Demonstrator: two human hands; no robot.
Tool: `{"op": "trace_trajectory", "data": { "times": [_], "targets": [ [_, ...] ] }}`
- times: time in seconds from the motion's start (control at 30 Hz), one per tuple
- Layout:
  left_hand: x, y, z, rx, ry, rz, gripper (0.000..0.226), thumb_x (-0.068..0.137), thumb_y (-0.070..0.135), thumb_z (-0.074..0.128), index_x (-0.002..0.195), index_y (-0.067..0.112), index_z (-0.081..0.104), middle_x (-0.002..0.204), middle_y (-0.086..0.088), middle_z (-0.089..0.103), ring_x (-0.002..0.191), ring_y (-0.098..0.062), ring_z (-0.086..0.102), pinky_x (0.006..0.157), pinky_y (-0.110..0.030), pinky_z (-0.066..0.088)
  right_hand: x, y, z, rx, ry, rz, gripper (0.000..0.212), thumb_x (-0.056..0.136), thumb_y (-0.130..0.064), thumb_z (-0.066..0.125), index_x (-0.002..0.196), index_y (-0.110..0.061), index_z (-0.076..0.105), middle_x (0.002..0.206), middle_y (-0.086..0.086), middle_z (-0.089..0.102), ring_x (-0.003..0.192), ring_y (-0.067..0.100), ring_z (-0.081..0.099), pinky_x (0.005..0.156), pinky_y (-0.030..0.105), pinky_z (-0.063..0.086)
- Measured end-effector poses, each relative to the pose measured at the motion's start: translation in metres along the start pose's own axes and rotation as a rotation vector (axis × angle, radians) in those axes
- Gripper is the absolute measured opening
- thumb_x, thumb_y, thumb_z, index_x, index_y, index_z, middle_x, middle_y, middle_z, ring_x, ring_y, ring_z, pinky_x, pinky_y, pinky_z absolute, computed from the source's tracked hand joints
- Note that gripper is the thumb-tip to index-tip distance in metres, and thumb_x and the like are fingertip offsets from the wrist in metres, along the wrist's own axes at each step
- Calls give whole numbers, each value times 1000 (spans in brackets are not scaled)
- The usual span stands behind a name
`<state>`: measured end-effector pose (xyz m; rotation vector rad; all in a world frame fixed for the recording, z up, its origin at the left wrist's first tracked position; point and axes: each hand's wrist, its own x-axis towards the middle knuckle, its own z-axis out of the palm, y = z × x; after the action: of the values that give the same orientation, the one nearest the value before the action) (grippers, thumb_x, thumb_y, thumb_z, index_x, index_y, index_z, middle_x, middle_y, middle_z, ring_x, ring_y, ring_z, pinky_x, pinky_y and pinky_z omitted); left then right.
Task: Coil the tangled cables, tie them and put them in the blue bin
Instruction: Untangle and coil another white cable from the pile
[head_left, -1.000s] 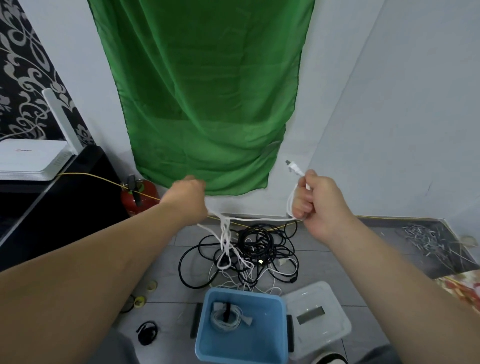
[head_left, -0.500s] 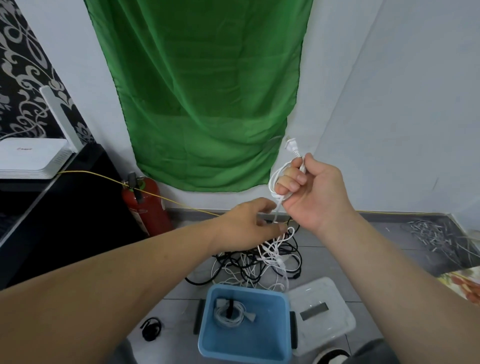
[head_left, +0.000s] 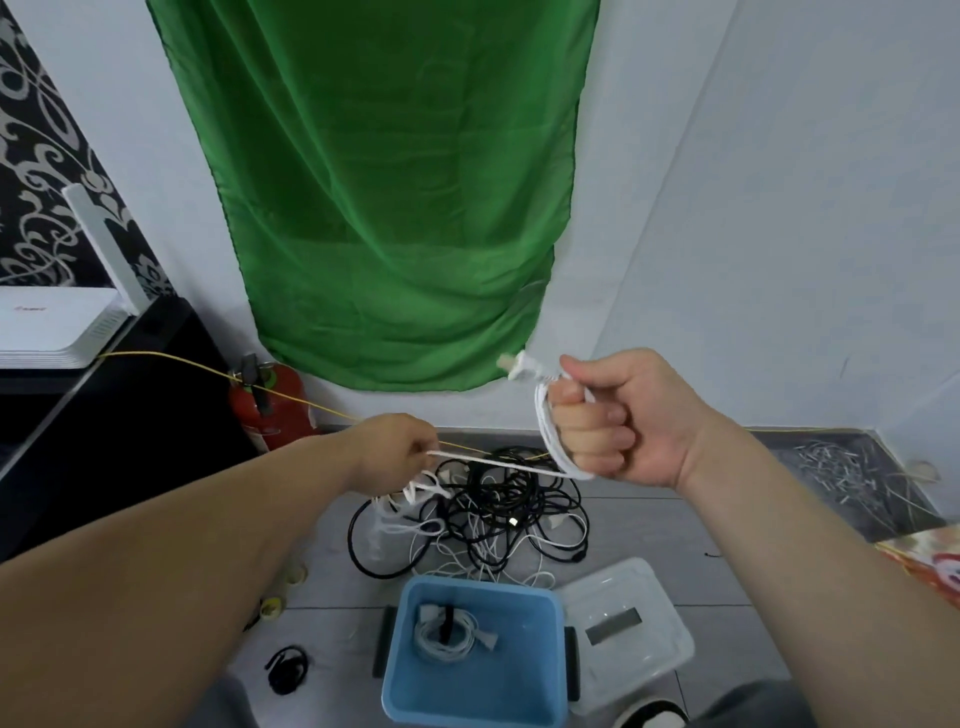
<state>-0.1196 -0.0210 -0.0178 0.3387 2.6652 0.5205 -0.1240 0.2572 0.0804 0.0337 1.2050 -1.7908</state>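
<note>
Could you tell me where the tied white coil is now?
Head view, low centre: the tied white coil lies inside the blue bin, left of the clear lid.

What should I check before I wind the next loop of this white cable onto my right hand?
1. Coil held firm: ok. The right hand grips the loops of the white cable, with the plug sticking out on top.
2. Feed strand: ok. The left hand pinches it, and it runs taut between the hands.
3. Tail free of the pile of cables: cannot tell. It hangs down into the tangle.
4. Room in the blue bin: ok. Only one tied coil lies in it.
5. Tie within reach: cannot tell. A small black loop lies on the floor left of the bin.
</note>
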Motion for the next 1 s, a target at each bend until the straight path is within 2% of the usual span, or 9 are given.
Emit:
{"op": "trace_trajectory", "data": {
  "times": [0.13, 0.23, 0.37, 0.43, 0.57, 0.63, 0.7, 0.87, 1.0],
  "targets": [
    [-1, 12, -17, -155, 137, 8, 22, 100, 41, 62, 88, 23, 67, 73, 6, 62, 64, -11, 56, 58, -26, 47, 10, 19, 6, -641, 146, 337, 38, 106, -32, 44, 73, -17, 53, 50, -6, 29, 38, 11, 24, 43, 22, 19],
    [-1, 34, -31, -303, 233, 47, 28, 99, 36, 64, 79, 17, 66, 60, 5, 57, 48, -7, 50, 48, -25, 46, 28, 39, 9, -894, 269, 387, 39, 108, -37, 43, 89, -9, 61, 52, 0, 46, 43, 17, 42, 48, 27, 32],
    [-6, 51, -41, -460, 303, 121, 32, 99, 32, 64, 72, 14, 61, 56, 7, 48, 49, -11, 45, 51, -28, 42, 46, 39, 12, -532, 421, 205, 74, 102, -69, 24, 94, -6, 62, 69, 9, 63, 58, 25, 61, 55, 31, 42],
    [-9, 60, -38, -451, 292, 188, 29, 100, 32, 63, 76, 15, 64, 57, 8, 48, 50, -9, 42, 52, -25, 40, 52, 34, 13, -336, 443, 82, 82, 95, -79, 28, 101, -6, 63, 81, 10, 64, 64, 25, 65, 59, 32, 43],
    [-8, 75, -24, -449, 231, 249, 23, 99, 32, 63, 81, 19, 66, 61, 4, 52, 53, -9, 43, 53, -27, 40, 64, 33, 15, -296, 615, -164, 60, 96, -60, 56, 116, -5, 69, 99, 16, 75, 79, 26, 69, 78, 43, 56],
    [-7, 78, -17, -397, 186, 251, 24, 98, 36, 64, 78, 22, 64, 62, 3, 52, 55, -10, 44, 54, -29, 40, 66, 32, 18, -485, 822, -243, 36, 100, -40, 53, 103, -7, 66, 103, 20, 75, 80, 28, 68, 81, 44, 57],
    [-7, 79, -12, -350, 162, 236, 28, 99, 38, 63, 73, 28, 59, 61, 5, 52, 54, -11, 45, 53, -29, 40, 68, 30, 20, -617, 909, -301, 33, 103, -34, 42, 98, -7, 61, 98, 18, 73, 82, 28, 68, 85, 50, 56],
    [-9, 67, -20, -393, 240, 99, 34, 103, 38, 53, 74, 21, 56, 64, 5, 54, 58, -12, 47, 58, -29, 42, 59, 23, 16, -542, 716, -179, 42, 106, -45, 40, 106, -10, 64, 90, 6, 77, 77, 25, 68, 84, 42, 52],
    [-10, 69, -22, -373, 182, 114, 37, 103, 40, 54, 75, 16, 56, 62, 8, 49, 55, -7, 43, 57, -26, 39, 58, 26, 14, -527, 775, -235, 37, 107, -37, 41, 103, -10, 65, 73, 1, 73, 61, 20, 58, 70, 37, 48]
  ]
}}
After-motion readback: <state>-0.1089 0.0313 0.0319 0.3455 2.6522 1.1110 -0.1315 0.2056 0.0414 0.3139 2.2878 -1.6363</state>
